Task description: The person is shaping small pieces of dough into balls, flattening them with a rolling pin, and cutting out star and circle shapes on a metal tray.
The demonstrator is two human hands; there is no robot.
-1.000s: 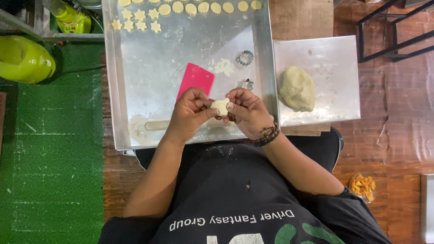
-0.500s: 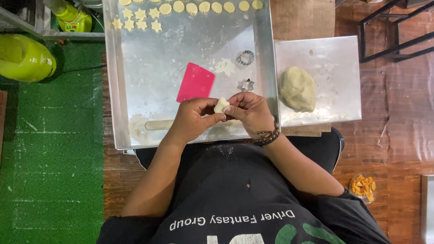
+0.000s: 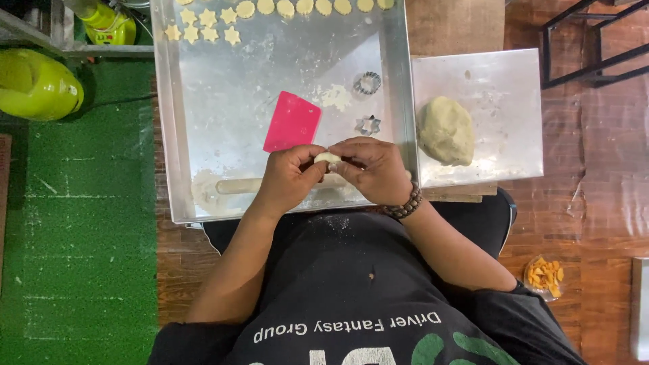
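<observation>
With rows of cut stars [image 3: 203, 34] and rounds [image 3: 304, 7] already lined up at the tray's [image 3: 203, 135] far edge and a big dough lump [image 3: 446, 130] unused on the smaller tray, both hands [image 3: 287, 179] [image 3: 375, 169] pinch a small dough piece [image 3: 327, 158] above the rolling pin [image 3: 236, 185], beside a pink scraper [image 3: 292, 122].

Left hand [image 3: 289, 177] and right hand [image 3: 370, 167] brought together, fingers curled and pinched, forearms angled inward, wrists bent.
</observation>
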